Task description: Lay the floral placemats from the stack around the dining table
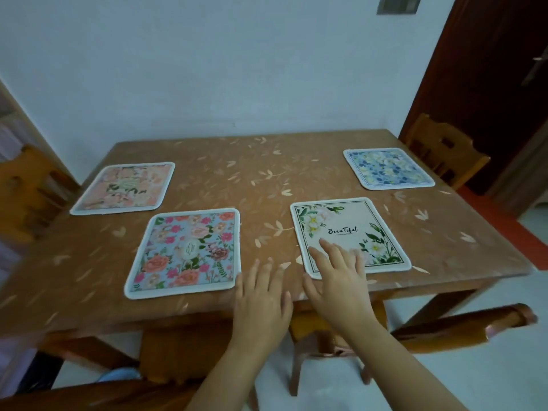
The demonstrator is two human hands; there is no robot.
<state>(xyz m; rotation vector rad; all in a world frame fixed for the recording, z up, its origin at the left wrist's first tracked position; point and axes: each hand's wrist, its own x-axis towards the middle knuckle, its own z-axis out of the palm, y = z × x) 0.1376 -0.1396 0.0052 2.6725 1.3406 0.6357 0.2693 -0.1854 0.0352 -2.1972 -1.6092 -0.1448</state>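
I see a brown dining table (252,179) with pale leaves on its cover, set against a white wall (207,69). A wooden chair (444,146) stands at the far right, next to a dark door (489,69).

Four mats lie flat and well apart: a peach placemat (121,188), a rosy blue placemat (185,253), a blue-and-white placemat (388,169) and a white "Beautiful" placemat (350,229). The right hand (338,280) is over that last mat's near corner, fingers spread, holding nothing. The left hand (261,304) lies flat between the two near mats, fingers straight.
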